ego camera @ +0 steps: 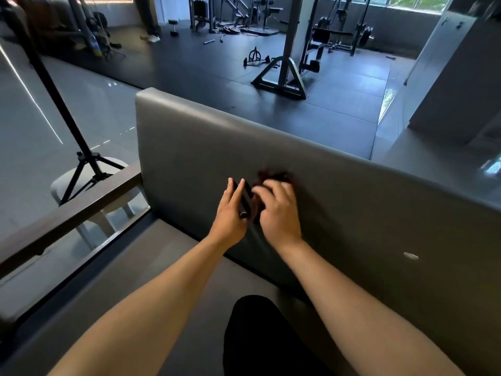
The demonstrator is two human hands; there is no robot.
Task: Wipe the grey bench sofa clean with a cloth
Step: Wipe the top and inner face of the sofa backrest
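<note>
The grey bench sofa's padded backrest (189, 147) stands upright in front of me, with its seat (162, 267) below. My right hand (279, 210) presses a dark red cloth (271, 176) flat against the backrest, and the cloth is blurred and mostly covered by my fingers. Just left of it, my left hand (230, 213) touches the backrest with fingers stretched upward. It holds a thin dark flat object (245, 198) whose identity I cannot tell. The two hands nearly touch.
My knee in black trousers (260, 335) rests on the seat. A wooden rail with a glass panel (67, 215) borders the sofa's left end, with a tripod stand (84, 158) and white stool (62, 185) beyond it. Gym machines (284, 74) stand behind the backrest. A small white mark (410, 256) shows on the backrest.
</note>
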